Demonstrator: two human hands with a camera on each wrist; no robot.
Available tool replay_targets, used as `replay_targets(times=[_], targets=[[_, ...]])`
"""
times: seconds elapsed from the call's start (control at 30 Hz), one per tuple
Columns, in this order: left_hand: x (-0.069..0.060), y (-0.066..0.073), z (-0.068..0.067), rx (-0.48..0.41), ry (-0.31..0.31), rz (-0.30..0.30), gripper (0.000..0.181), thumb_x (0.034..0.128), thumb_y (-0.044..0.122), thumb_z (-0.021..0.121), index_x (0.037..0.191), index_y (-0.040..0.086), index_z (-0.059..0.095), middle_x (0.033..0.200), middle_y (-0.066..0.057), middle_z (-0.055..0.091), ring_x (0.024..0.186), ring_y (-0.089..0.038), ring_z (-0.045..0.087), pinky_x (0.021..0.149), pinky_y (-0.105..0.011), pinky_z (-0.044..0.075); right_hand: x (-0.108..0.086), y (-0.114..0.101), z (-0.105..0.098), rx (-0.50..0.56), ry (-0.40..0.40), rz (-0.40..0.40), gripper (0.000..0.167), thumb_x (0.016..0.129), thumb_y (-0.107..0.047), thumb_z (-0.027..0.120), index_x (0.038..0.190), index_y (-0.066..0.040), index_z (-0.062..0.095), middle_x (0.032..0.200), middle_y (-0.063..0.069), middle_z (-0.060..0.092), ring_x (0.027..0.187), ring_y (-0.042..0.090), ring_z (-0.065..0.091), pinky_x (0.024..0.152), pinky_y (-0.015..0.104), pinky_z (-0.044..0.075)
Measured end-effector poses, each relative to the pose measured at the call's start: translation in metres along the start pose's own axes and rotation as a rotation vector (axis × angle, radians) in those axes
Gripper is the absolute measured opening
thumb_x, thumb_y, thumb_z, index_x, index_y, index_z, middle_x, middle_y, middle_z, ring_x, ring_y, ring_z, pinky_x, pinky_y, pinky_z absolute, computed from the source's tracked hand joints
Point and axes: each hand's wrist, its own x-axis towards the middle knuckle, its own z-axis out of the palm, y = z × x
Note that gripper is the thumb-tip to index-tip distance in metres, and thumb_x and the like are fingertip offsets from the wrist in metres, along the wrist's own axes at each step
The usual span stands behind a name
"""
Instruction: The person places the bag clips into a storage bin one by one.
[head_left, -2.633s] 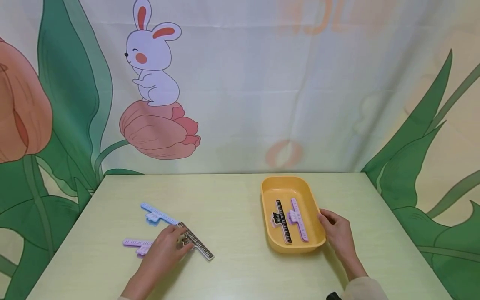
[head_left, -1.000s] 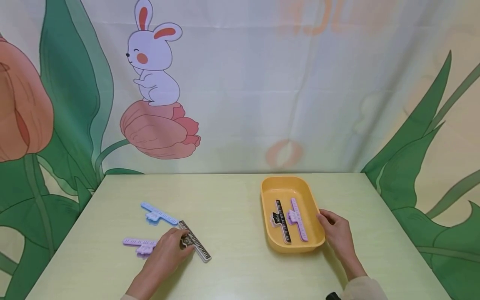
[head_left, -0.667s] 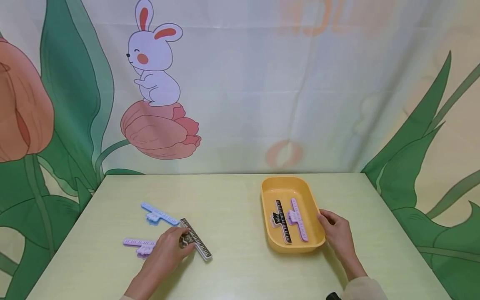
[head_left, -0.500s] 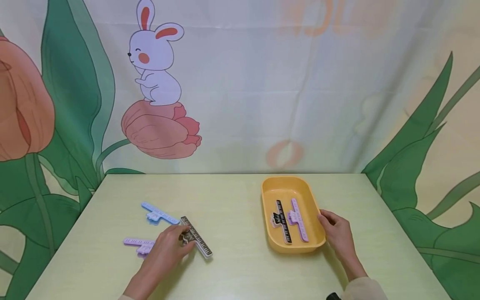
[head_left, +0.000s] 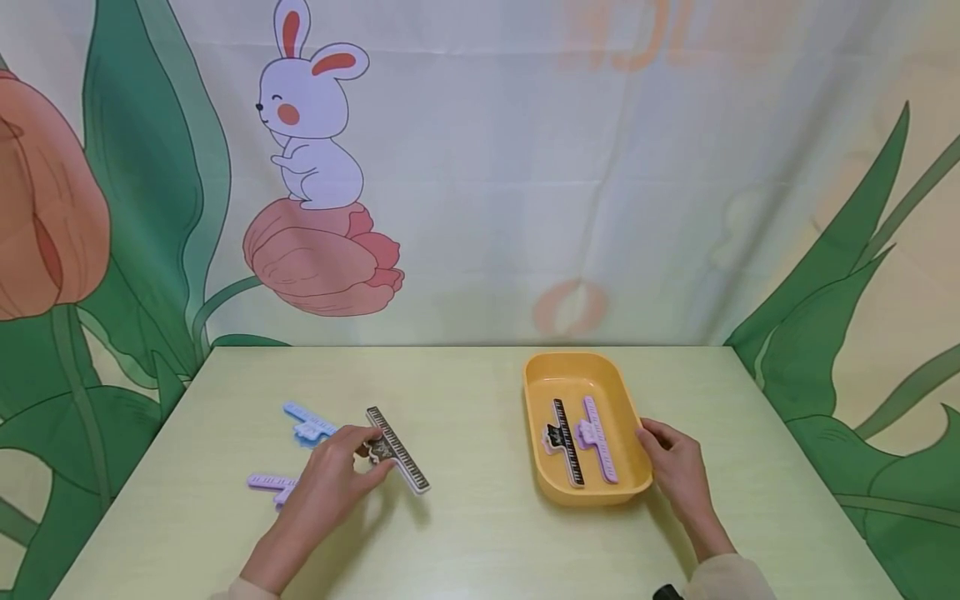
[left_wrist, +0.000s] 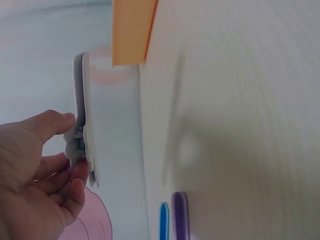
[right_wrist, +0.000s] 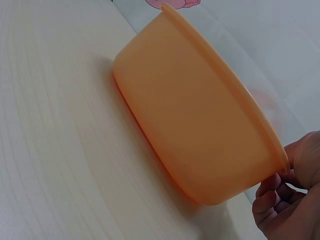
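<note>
— When looking for writing first, able to read any?

— Not with certainty. Can see big, faint orange letters point(head_left: 641, 42) on the pale printed cloth point(head_left: 465, 167) behind, too blurred to spell out. Can also spot light script point(head_left: 384, 451) on the black-and-white plastic clip with a piano-key bar point(head_left: 401, 451), too small to read.

— Held where?

— In the left hand point(head_left: 330, 483), clamped between thumb and curled fingers, raised off the pale wood-grain bench point(head_left: 472, 542), with a shadow below.

— And with the right hand point(head_left: 678, 471)?

— Gripping too: pinching the right rim of the yellow-orange, rounded rectangular plastic tray point(head_left: 588, 497), well to the right of the raised clip.

— Looking inside?

— Can see a second black piano-key clip point(head_left: 567, 446) near a lilac plastic piano-key clip point(head_left: 598, 439), lying apart and nearly parallel. Can't read the pale marks on the black one.

— And around the left hand?

— Can find a light-blue plastic clip point(head_left: 310, 418) and a light-purple plastic clip point(head_left: 270, 482), lying apart on the bench, both partly hidden by hand and wrist.
</note>
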Motion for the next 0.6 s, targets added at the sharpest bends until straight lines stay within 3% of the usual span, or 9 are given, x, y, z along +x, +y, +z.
replay_targets(times=[0.27, 0.6], targets=[[0.009, 0.013, -0.013, 0.02, 0.003, -0.007, 0.043, 0.085, 0.016, 0.086, 0.122, 0.0, 0.073, 0.114, -0.014, 0.071, 0.102, -0.029, 0.066, 0.088, -0.049, 0.056, -0.001, 0.0, 0.0, 0.007, -0.004, 0.012, 0.041, 0.107, -0.02, 0.059, 0.137, 0.008, 0.061, 0.131, 0.026, 0.064, 0.108, 0.027, 0.061, 0.075, 0.01, 0.05], [0.02, 0.022, -0.025, -0.023, 0.044, 0.037, 0.042, 0.0845, 0.01, 0.086, 0.121, -0.004, 0.071, 0.115, -0.015, 0.071, 0.104, -0.03, 0.069, 0.087, -0.049, 0.058, -0.001, -0.001, 0.001, 0.018, -0.002, 0.014, 0.04, 0.106, -0.019, 0.06, 0.137, 0.007, 0.061, 0.132, 0.026, 0.064, 0.109, 0.028, 0.061, 0.076, 0.012, 0.051]])
